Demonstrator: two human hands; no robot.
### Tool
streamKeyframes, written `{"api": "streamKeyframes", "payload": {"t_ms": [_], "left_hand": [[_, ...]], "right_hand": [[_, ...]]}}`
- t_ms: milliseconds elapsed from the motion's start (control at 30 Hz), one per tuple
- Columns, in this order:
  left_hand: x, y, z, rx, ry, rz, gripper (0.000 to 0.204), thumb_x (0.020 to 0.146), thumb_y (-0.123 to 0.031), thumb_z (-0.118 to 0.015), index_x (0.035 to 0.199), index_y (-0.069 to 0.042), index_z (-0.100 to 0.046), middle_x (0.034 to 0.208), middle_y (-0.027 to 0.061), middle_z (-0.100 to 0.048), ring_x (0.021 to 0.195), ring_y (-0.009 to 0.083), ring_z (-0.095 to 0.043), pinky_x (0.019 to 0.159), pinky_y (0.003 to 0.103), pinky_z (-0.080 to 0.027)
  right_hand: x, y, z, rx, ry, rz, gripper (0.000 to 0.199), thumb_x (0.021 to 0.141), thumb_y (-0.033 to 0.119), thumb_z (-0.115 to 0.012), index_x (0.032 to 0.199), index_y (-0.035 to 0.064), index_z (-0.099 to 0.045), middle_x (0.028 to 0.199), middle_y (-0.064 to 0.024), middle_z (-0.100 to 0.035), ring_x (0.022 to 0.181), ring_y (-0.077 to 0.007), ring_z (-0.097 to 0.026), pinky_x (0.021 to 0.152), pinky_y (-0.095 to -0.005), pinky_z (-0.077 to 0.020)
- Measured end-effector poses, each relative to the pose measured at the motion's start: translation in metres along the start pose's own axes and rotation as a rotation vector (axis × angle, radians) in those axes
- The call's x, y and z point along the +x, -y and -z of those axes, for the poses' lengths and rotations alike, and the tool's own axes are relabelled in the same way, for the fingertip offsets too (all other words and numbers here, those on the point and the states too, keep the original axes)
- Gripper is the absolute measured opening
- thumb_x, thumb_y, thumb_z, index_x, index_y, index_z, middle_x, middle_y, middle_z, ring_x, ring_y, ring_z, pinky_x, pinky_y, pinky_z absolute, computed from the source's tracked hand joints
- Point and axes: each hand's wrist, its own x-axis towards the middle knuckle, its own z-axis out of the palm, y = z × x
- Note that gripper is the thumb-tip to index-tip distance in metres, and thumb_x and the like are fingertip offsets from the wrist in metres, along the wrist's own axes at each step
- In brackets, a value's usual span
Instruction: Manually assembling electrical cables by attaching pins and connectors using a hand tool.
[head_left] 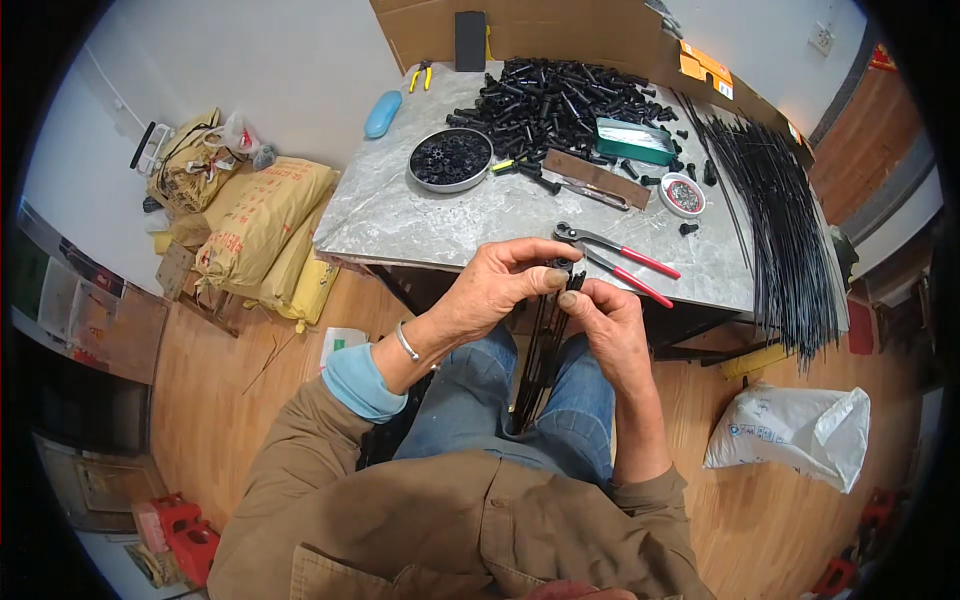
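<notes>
Above my knees, my left hand (492, 287) is closed, thumb and fingers pinching the top of a bundle of thin black ribs (541, 350). The fingers of my right hand (612, 328) press in on the same bundle from the other side. A small black part shows at the top between my fingertips, and the ribs hang down between my legs. Just beyond my hands, pincers with red handles (648, 262) lie on the grey table (385, 225). Fingers hide where the ribs meet the black part.
A heap of black plastic parts (560, 100) covers the table's back. Nearby are a round tray (451, 160) of small black pieces, a green box (636, 141), a white bowl (684, 195) and a brown bar (597, 180). Long black rods (780, 230) overhang the right edge.
</notes>
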Motion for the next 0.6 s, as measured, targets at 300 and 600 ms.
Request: {"api": "streamKeyframes", "payload": {"t_ms": [300, 600], "left_hand": [[-0.006, 0.004, -0.005, 0.04, -0.036, -0.041, 0.026, 0.091, -0.014, -0.06, 0.114, -0.003, -0.063, 0.094, -0.0003, -0.064, 0.083, 0.005, -0.056, 0.075, 0.02, -0.048], [-0.01, 0.01, -0.016, -0.026, 0.011, -0.093, 0.031, 0.093, -0.021, -0.057, 0.118, -0.002, -0.057, 0.1, 0.0006, -0.06, 0.09, 0.006, -0.055, 0.079, 0.021, -0.047]], "right_hand": [[-0.004, 0.001, -0.004, -0.09, -0.048, -0.034, 0.019, 0.087, 0.019, -0.066, 0.078, 0.0021, -0.063, 0.069, 0.003, -0.057, 0.06, -0.0043, -0.051, 0.052, -0.0209, -0.0435], [-0.005, 0.0, -0.002, 0.047, -0.021, -0.063, 0.018, 0.087, 0.019, -0.066, 0.084, 0.0025, -0.064, 0.074, 0.0016, -0.06, 0.061, -0.0048, -0.053, 0.054, -0.0195, -0.0453]]}}
